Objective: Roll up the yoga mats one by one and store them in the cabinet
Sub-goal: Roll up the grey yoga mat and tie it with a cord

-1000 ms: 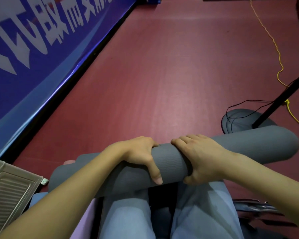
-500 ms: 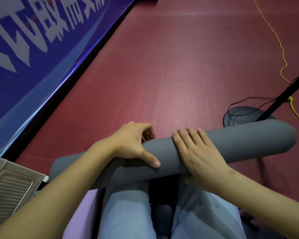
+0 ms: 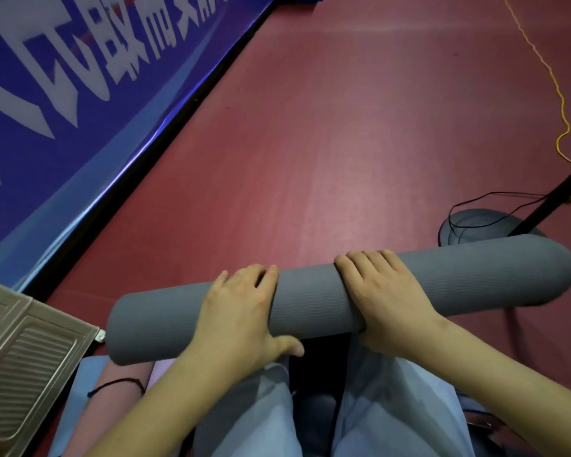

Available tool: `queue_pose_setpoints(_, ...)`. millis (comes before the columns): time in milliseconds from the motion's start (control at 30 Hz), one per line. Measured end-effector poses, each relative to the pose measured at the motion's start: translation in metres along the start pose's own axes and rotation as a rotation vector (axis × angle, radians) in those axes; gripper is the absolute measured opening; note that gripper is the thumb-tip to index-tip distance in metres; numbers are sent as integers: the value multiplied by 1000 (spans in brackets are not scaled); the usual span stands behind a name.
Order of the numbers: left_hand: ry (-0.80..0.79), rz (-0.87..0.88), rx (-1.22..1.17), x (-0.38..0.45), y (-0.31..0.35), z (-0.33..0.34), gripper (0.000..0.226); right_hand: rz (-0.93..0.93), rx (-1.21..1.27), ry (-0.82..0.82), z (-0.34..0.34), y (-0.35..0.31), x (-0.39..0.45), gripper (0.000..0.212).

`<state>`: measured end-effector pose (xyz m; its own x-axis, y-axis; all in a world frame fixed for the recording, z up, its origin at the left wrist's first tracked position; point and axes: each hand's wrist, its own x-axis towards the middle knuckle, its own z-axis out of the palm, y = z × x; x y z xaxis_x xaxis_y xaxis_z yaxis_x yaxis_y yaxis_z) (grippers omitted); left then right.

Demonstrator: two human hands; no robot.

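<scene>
Across my lap, above the red floor [image 3: 327,143], lies the grey yoga mat [image 3: 459,275], fully rolled, both hands wrapped over its middle. My left hand [image 3: 241,311] curls over the top with the thumb hooked underneath; my right hand [image 3: 379,298] clamps it likewise. I see no strap on it, so if either grip loosens I expect the outer layer to spring open. Its long right end overhangs near the black stand [image 3: 554,196] and could knock it as I turn toward the beige cabinet door [image 3: 23,354].
</scene>
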<state>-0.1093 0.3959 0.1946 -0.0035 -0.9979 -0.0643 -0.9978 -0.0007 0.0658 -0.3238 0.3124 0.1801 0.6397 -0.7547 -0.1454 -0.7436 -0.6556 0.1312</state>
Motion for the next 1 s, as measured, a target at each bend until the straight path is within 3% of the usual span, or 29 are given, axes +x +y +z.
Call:
queue_pose_setpoints(67, -56, -15, 110, -1, 10, 6, 145, -9, 7, -16, -4, 2, 5, 92)
queue_pose_setpoints(167, -96, -60, 196, 7, 17, 12, 155, -31, 16, -22, -6, 7, 10, 97)
queue_pose_setpoints(333, -96, -62, 198, 9, 16, 22, 151, -89, 48, 54, 0, 20, 2, 116)
queue_pose_setpoints(467, -4, -31, 124, 12, 9, 37, 149, -67, -13, -4, 0, 39, -8, 141)
queue_pose_setpoints(533, 41, -14, 108, 16, 6, 41, 146, -37, -9, -38, 1, 41, -8, 139)
queue_pose_setpoints(633, 101, 23, 112, 19, 6, 40, 135, -15, 27, -14, 2, 37, -6, 113)
queue_pose_setpoints(733, 124, 48, 113, 17, 6, 37, 103, -25, 20, 7, 0, 39, -7, 103)
queue_pose_setpoints(833, 21, 71, 178, 16, 10, 23, 84, -63, -15, -41, -4, 41, -10, 101)
queue_pose_setpoints(1000, -135, 120, 279, 18, 17, -5, 79, -123, -19, -146, -18, 43, -13, 108)
